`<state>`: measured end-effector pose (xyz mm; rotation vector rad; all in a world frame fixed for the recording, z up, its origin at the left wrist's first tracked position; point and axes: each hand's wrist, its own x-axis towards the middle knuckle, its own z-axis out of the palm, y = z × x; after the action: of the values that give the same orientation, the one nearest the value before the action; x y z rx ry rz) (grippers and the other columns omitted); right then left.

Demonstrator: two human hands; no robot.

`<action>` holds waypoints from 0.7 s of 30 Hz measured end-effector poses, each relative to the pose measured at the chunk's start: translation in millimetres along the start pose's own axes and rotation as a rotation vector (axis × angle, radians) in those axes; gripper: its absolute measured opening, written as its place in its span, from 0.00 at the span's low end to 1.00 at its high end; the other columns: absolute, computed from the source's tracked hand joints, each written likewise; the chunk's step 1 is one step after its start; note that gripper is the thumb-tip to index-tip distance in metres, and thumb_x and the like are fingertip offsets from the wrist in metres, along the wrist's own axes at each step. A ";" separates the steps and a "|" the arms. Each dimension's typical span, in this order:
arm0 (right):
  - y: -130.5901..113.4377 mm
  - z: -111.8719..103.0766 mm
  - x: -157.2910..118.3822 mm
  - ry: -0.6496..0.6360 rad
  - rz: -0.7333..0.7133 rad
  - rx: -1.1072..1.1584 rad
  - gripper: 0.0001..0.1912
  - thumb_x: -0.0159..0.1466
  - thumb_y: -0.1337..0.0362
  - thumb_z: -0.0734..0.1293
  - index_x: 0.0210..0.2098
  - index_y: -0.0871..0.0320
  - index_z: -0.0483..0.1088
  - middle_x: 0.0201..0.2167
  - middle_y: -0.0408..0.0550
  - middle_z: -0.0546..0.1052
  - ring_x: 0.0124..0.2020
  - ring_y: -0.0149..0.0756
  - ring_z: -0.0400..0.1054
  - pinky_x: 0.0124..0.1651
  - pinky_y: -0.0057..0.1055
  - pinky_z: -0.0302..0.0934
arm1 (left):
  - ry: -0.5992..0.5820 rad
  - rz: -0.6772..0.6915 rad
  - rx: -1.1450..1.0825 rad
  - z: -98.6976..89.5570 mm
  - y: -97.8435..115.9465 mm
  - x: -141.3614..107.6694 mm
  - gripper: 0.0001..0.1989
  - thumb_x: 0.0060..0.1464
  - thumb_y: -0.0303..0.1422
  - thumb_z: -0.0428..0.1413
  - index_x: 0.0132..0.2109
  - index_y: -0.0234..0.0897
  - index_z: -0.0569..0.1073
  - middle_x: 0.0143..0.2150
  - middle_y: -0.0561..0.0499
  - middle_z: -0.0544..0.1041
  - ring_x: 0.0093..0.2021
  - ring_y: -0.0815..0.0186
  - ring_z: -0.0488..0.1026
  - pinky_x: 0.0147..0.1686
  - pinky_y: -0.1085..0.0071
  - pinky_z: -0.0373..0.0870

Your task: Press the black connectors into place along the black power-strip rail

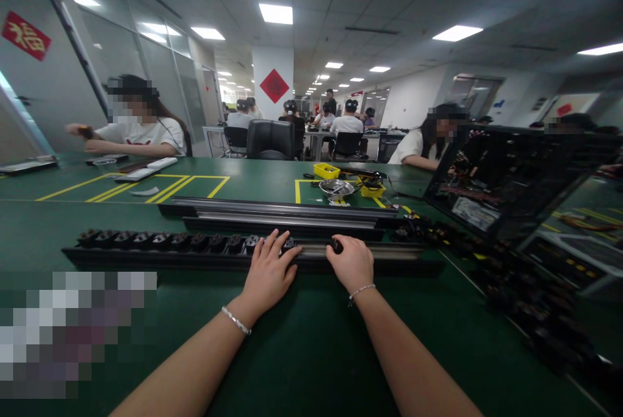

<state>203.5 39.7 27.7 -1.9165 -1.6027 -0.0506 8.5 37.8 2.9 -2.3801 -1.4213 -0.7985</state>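
Note:
A long black metal channel [160,262] lies across the table before me, like the housing of a power strip. Side by side along its left part sit several black socket modules [199,242]. My left hand [267,269] rests with spread fingers over the right end of that row. Farther right, my right hand [351,262] is closed around a small black piece [337,246], seemingly another socket module, at the channel. Between and beyond my hands the channel's pale inner floor [394,249] shows. My right fingertips are partly hidden.
Two more long channels [287,216] lie just behind. Loose black modules [530,300] are heaped at the right, near an open computer case [506,177]. A metal bowl [336,189] and a yellow bin [326,171] stand farther back. Co-workers sit across the table at left and right.

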 end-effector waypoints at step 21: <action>-1.7 -3.7 1.1 -0.010 0.022 -0.011 0.15 0.57 0.59 0.62 0.41 0.54 0.74 0.42 0.47 0.77 0.47 0.39 0.65 0.50 0.35 0.54 | 0.034 0.015 -0.007 1.2 -0.7 0.3 0.19 0.54 0.34 0.52 0.54 0.50 0.69 0.63 0.49 0.62 0.66 0.53 0.50 0.62 0.48 0.50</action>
<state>203.6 39.0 31.9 -1.9449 -1.5909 -0.0409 8.4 38.9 2.0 -2.3682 -1.3884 -0.8374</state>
